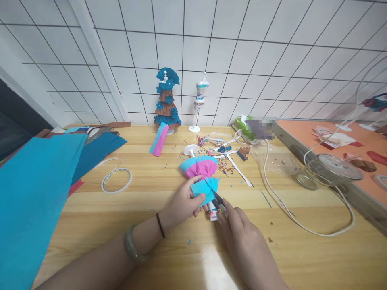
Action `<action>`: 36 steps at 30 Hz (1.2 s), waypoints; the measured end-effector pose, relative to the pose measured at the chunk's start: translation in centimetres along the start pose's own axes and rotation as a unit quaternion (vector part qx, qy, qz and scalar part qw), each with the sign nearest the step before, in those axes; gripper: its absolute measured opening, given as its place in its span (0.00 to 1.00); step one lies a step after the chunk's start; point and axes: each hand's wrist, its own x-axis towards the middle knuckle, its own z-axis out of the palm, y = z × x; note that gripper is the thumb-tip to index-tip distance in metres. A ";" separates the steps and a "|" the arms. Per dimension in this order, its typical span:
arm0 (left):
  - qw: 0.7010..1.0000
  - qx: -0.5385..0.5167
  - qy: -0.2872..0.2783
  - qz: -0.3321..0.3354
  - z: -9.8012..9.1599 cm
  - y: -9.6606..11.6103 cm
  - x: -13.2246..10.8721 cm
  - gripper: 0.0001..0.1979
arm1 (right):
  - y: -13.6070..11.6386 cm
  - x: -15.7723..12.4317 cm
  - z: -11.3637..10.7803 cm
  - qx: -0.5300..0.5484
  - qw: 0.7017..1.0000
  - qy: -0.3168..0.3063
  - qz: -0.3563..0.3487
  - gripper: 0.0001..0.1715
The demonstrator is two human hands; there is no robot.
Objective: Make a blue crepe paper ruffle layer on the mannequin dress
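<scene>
Near the middle of the table lies a small dress form with a pink and blue crepe-paper skirt (204, 168) and a white round base (191, 150) pointing away. My left hand (184, 201) is closed on a light blue paper piece (201, 189) at the form's waist, thumb on top. From the right, my right hand (238, 225) grips a dark slim tool (217, 199), whose tip touches the blue paper. The tool's exact kind is hard to make out. Below the paper, the form's patterned white end (213, 213) shows between my hands.
A decorated form (167, 102) and a plainer one (200, 96) stand by the tiled wall. Blue paper sheets (39, 173) and a tape roll (116, 180) lie left. Paper scraps (225, 165), a white cable (302, 225) and a clear container (338, 169) are right.
</scene>
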 end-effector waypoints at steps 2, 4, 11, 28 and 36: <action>1.000 0.009 0.002 0.000 0.0 0.0 -0.1 0.34 | 0.0 0.0 -0.1 -0.006 1.000 -0.001 -0.001 0.25; 1.000 0.012 0.004 -0.001 0.0 0.0 -0.1 0.34 | 0.0 0.0 -0.1 -0.006 1.000 -0.001 0.000 0.25; 1.000 0.019 0.007 -0.006 -0.1 -0.2 0.0 0.34 | 0.2 0.0 -0.2 -0.022 1.000 0.006 -0.019 0.26; 1.000 0.005 0.001 0.000 -0.1 0.1 0.0 0.34 | 0.6 0.2 -0.4 -0.040 0.997 -0.012 -0.061 0.20; 1.000 0.002 -0.004 0.001 -0.1 0.0 -0.1 0.33 | 0.5 0.2 -0.1 -0.047 0.997 -0.008 -0.054 0.19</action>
